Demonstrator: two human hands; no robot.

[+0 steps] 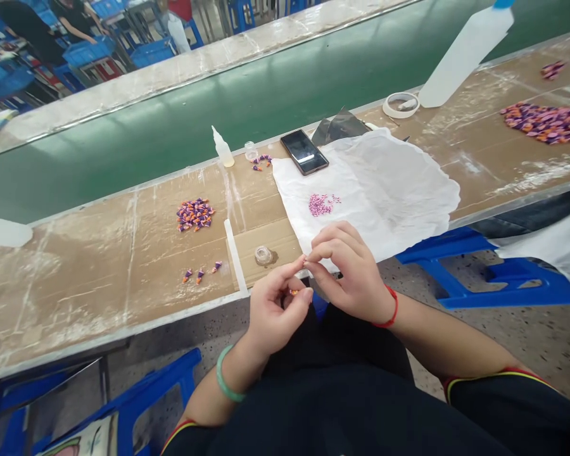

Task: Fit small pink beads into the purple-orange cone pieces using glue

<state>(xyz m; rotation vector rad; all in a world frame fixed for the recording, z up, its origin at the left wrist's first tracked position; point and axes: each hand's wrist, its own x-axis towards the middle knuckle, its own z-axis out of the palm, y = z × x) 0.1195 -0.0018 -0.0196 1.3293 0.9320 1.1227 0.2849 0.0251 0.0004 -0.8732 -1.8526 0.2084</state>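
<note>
My left hand (pixel 276 309) is closed with a small orange-and-purple piece (pixel 293 292) between its curled fingers; most of the piece is hidden. My right hand (pixel 349 272) pinches thumb and forefinger together at the tip of my left forefinger. Whatever is in that pinch is too small to make out. Just beyond the hands, tiny pink beads (pixel 320 204) lie on a white cloth (pixel 384 190). A small clear glass jar (pixel 263 255) stands left of the hands on cardboard. Several finished-looking orange-and-purple pieces (pixel 200 276) lie farther left.
A pile of similar pieces (pixel 196 215) sits left, a larger pile (pixel 548 123) far right. Toward the back are a dropper bottle (pixel 223 149), a phone (pixel 304 152), a tape roll (pixel 401 106) and a tall white bottle (pixel 468 57). A green conveyor belt (pixel 171 139) runs behind.
</note>
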